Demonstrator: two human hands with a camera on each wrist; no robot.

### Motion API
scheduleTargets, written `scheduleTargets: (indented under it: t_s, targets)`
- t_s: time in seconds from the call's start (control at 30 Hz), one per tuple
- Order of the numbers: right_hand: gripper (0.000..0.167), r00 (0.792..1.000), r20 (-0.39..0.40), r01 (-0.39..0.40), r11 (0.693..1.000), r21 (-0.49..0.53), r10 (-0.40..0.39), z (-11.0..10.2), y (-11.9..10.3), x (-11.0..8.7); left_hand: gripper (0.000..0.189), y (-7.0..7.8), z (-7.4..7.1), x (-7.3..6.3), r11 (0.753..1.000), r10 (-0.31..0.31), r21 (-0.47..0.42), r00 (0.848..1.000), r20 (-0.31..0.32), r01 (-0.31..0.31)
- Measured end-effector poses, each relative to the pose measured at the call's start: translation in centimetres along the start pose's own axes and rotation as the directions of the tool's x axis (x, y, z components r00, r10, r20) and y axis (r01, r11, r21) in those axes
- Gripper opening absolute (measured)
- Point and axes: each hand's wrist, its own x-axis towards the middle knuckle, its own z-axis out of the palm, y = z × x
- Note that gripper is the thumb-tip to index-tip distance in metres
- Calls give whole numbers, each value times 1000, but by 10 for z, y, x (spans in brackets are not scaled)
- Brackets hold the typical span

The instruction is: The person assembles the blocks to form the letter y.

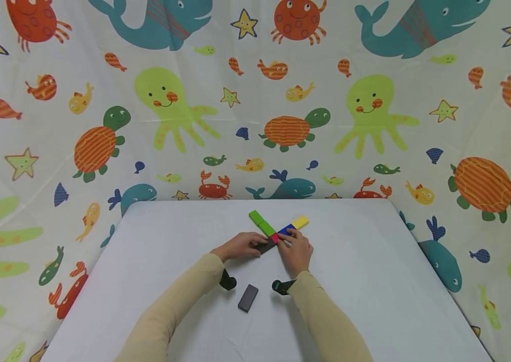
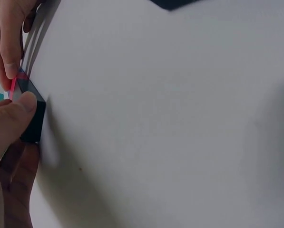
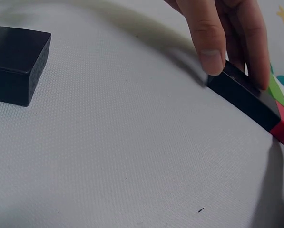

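On the white table, coloured blocks lie end to end in a crossing shape. My left hand [image 1: 241, 246] grips a black block [image 3: 244, 97] with thumb and fingers, its end against a small red block [image 1: 274, 237]. My right hand [image 1: 297, 253] holds the blue block [image 1: 285, 231], with the thumb by the red one. Two green blocks [image 1: 262, 224] run back to the left from the red block. Beyond the blue block, a yellow block [image 1: 301, 222] continues to the back right. Fingers partly hide the black and blue blocks.
A second black block [image 1: 248, 298] lies alone nearer the front, between the forearms. Dark wrist-worn camera mounts [image 1: 228, 280] stick out inward below both hands. The table [image 1: 373, 281] is backed by a curtain [image 1: 242, 65] printed with sea animals.
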Motion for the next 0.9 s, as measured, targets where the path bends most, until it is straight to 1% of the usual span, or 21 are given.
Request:
scheduleTargets:
  t_s: [0.1, 0.2, 0.27, 0.4, 0.5, 0.63, 0.7, 0.8, 0.9]
  targets:
    - [28, 1000, 12, -11, 1000, 5, 11, 1, -1, 0, 47, 1, 1, -6, 999, -29, -40, 999, -28, 28]
    - [28, 1000, 23, -21, 1000, 16, 21, 0, -1, -1, 50, 2, 1, -18, 995, -59, -84, 996, -68, 53]
    - [28, 999, 29, -24, 999, 22, 24, 0, -1, -2, 52, 2, 2, -29, 994, -58, -99, 994, -91, 49]
    - [27, 1000, 17, -15, 999, 36, 14, -3, -2, -3, 54, 1, 3, -57, 994, -44, -109, 992, -118, 31]
    - [26, 1000, 2, -2, 999, 45, 2, -4, -3, -4, 55, 2, 3, -80, 991, -44, -131, 992, -118, 29]
    - [26, 1000, -1, 1, 999, 46, -1, -3, -2, -3, 57, 5, 4, -110, 981, -62, -190, 993, -104, 41]
    - [26, 1000, 2, -5, 999, 47, 5, -2, -2, -3, 58, 7, 4, -122, 975, -62, -221, 993, -99, 39]
    - [27, 1000, 7, -11, 999, 44, 11, -1, -2, -3, 60, 10, 7, -138, 972, -38, -235, 994, -101, 13]
    - [28, 1000, 9, -15, 999, 45, 14, 0, -2, -3, 61, 16, 12, -147, 973, -13, -232, 995, -96, -9]
